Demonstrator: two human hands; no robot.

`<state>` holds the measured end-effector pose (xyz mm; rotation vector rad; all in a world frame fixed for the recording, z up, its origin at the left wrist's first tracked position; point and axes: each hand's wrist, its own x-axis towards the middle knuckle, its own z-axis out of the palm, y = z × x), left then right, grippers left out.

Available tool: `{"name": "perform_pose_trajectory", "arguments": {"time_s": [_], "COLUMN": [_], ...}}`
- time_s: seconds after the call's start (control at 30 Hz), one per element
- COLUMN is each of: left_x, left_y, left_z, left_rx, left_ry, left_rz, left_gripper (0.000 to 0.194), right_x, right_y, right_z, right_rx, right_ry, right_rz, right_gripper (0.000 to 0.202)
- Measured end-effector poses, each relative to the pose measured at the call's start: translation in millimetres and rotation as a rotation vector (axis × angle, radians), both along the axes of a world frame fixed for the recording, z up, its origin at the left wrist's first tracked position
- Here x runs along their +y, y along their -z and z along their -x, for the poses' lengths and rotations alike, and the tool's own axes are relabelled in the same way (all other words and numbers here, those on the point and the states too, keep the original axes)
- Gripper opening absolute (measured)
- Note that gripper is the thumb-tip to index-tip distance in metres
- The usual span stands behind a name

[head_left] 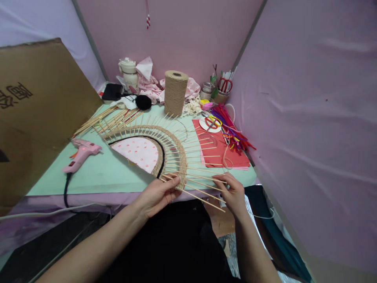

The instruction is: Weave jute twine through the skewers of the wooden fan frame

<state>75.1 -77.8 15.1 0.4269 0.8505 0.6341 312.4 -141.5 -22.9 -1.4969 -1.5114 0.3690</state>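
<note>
The left hand [157, 194] pinches the woven band [179, 165], and the right hand [232, 190] grips thin sticks [203, 184]. A hard pull could snap a stick. The fan hangs off the table [118, 175] edge, so it could slip.

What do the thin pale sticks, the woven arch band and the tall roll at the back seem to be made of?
Thin pale sticks: likely bamboo or wood, matt, straight, skewer-like. Woven tan arch band: apparently jute twine, coarse and fibrous. Tall tan roll: the same rough twine, wound on a hollow core.
</note>
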Motion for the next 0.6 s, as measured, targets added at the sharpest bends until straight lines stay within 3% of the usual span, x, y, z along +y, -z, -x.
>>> {"name": "perform_pose_trajectory", "arguments": {"time_s": [0.37,0.6], "left_x": [-0.1,1.1], "left_y": [3.5,6.8], "left_z": [-0.5,0.9], "left_rx": [0.0,-0.001], "left_ry": [0.0,0.004], "left_rz": [0.015,0.005], "left_gripper": [0.026,0.025], "right_x": [-26.2,-29.3], "right_y": [-37.1,-49.0], "right_z": [-22.4,-21.4], "right_rx": [-0.213,-0.284], "right_ry": [-0.144,-0.072], "right_rz": [-0.047,-0.131], "right_gripper": [0.011,0.013]}}
